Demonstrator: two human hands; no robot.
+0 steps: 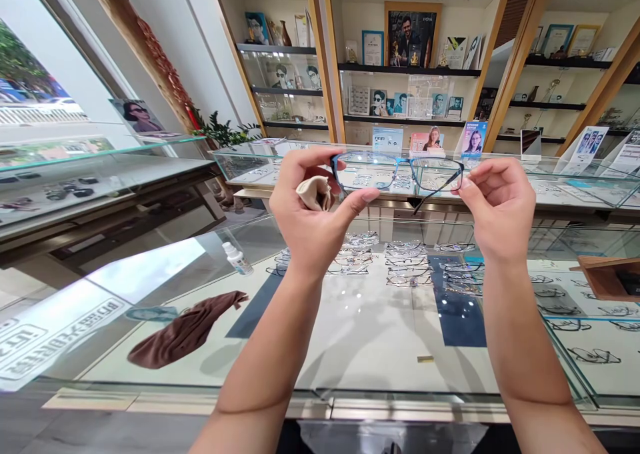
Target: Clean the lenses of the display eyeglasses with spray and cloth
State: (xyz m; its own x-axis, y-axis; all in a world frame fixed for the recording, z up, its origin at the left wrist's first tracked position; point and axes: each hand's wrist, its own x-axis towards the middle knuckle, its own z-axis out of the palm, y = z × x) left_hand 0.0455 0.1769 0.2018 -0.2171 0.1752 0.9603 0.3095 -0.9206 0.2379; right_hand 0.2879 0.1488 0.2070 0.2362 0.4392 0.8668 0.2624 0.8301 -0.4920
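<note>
A pair of eyeglasses (400, 164) with a blue and black frame is held up in the air between my two hands. My left hand (310, 207) is closed on the frame's left end, thumb below the lens. A beige cloth (315, 193) is bunched in that same palm. With thumb and fingers, my right hand (500, 204) pinches the frame's right end. One dark temple (440, 186) angles downward beneath the right lens. Below the hands lies the glass top of a display case (360, 361).
On the glass rest a brown cloth (185, 334) and a small white bottle (237, 259). Rows of eyeglasses (407, 264) sit inside the case. A wooden tray (607, 277) stands at the right. Behind are another glass counter (245, 171) and wall shelves (410, 71).
</note>
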